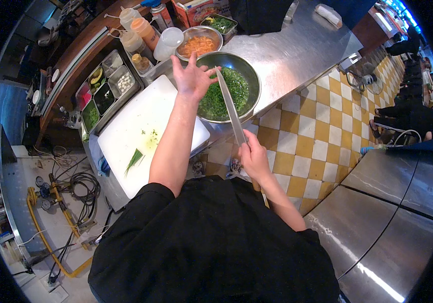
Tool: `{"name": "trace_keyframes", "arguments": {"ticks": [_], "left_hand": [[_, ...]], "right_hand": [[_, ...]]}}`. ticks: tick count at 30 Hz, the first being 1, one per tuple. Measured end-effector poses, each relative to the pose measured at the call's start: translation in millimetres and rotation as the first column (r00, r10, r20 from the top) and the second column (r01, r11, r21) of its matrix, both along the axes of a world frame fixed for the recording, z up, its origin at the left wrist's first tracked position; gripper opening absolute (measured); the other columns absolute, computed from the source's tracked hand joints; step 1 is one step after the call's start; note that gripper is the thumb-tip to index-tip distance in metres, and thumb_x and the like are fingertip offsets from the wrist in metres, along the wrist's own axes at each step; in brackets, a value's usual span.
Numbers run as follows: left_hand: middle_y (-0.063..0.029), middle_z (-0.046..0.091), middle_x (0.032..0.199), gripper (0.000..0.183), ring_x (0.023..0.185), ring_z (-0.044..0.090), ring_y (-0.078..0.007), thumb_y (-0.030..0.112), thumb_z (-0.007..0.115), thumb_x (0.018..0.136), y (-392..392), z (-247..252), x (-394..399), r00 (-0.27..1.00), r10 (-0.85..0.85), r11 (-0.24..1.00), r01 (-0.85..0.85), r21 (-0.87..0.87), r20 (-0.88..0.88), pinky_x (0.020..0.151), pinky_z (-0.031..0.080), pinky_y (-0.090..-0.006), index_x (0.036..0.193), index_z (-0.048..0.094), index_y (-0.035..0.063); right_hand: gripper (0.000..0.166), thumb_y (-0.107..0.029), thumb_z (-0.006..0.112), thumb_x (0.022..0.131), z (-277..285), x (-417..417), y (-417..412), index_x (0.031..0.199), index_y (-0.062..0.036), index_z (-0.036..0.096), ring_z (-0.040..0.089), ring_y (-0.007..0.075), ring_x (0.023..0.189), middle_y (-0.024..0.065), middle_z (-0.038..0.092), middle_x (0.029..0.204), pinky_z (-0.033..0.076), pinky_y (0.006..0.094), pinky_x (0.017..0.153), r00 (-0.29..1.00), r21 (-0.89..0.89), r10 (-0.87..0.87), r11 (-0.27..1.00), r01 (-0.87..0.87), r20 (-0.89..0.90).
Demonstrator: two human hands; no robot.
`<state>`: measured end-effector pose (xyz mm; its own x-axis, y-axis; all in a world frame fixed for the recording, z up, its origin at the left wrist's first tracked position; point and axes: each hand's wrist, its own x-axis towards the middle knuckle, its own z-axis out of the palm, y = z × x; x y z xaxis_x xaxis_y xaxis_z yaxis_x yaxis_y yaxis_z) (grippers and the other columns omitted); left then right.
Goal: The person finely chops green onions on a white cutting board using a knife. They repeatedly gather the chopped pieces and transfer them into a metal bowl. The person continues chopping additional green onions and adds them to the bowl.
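My right hand grips the handle of a long kitchen knife. Its blade reaches up across a steel mixing bowl that holds finely chopped green herbs. With fingers spread, my left hand hovers over the bowl's left side, its fingertips by the knife tip; whether they touch the blade I cannot tell. Below my left forearm lies a white cutting board. On it are a small bunch of long green stalks, probably chives, and some scattered green bits on a wet patch.
Left of the board stands a rack of steel ingredient pans. Behind are squeeze bottles, a bowl of orange shreds and a tray of greens. A steel counter extends right. People are at the far right.
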<state>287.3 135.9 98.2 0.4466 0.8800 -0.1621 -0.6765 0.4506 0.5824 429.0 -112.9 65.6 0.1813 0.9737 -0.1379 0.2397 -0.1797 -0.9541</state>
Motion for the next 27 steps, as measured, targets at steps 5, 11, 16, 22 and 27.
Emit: {"name": "trace_keyframes", "arguments": {"ticks": [5, 11, 16, 22, 27], "left_hand": [[-0.0306, -0.031, 0.156, 0.106, 0.142, 0.010, -0.0649, 0.091, 0.018, 0.083, -3, 9, 3, 0.992, -0.028, 0.996, 0.038, -0.085, 0.121, 0.115, -0.006, -0.0704, 0.157, -0.021, 0.0255], [-0.0295, 0.038, 0.153, 0.075, 0.134, 0.047, -0.0420, 0.056, 0.048, 0.098, 13, -25, 4, 0.876, 0.141, 0.987, -0.087, 0.137, -0.462, 0.114, 0.030, -0.0576, 0.157, 0.031, 0.0119], [-0.0118, 0.074, 0.107, 0.031, 0.096, 0.068, -0.0208, 0.015, 0.069, 0.087, 15, -59, 11, 0.395, 0.474, 0.795, 0.192, 0.576, -0.787, 0.089, 0.052, -0.0333, 0.115, 0.072, 0.0022], [-0.0113, 0.076, 0.101, 0.027, 0.091, 0.071, -0.0205, 0.017, 0.068, 0.089, -45, -17, -67, 0.456, 0.574, 0.789, -0.085, 0.609, -0.680, 0.080, 0.054, -0.0314, 0.111, 0.073, 0.0022], [-0.0181, 0.068, 0.115, 0.054, 0.107, 0.065, -0.0294, 0.027, 0.076, 0.077, -123, -20, -215, -0.207, 0.563, 0.826, 0.171, 0.537, -0.800, 0.096, 0.050, -0.0408, 0.123, 0.067, 0.0003]], "right_hand": [[0.040, -0.009, 0.049, 0.096, 1, 2, 5, 0.136, -0.0067, 0.051, 0.068, 0.0316, 0.070, 0.0139, 0.066, 0.074, 0.053, 0.0424, 0.069, 0.996, 0.068, 0.020, 0.997, -0.026, 0.091], [0.039, -0.009, 0.050, 0.097, -25, 8, 9, 0.136, -0.0066, 0.052, 0.065, 0.0204, 0.062, 0.0079, 0.066, 0.072, 0.052, 0.0363, 0.060, 0.993, -0.014, -0.114, 0.993, 0.113, -0.010], [0.041, -0.007, 0.045, 0.102, -18, 14, 4, 0.142, -0.0041, 0.044, 0.054, 0.0081, 0.055, 0.0020, 0.059, 0.076, 0.045, 0.0245, 0.049, 0.953, -0.040, -0.127, 0.992, 0.121, -0.277], [0.044, -0.011, 0.047, 0.104, -9, 14, -21, 0.146, -0.0045, 0.039, 0.054, 0.0072, 0.061, 0.0024, 0.060, 0.079, 0.046, 0.0225, 0.056, 0.935, -0.125, 0.055, 0.987, -0.105, -0.349], [0.043, -0.005, 0.049, 0.099, -17, -14, -20, 0.142, -0.0058, 0.047, 0.054, 0.0078, 0.056, 0.0032, 0.062, 0.075, 0.047, 0.0243, 0.055, 0.931, -0.214, 0.306, 0.913, -0.346, -0.199]]}}
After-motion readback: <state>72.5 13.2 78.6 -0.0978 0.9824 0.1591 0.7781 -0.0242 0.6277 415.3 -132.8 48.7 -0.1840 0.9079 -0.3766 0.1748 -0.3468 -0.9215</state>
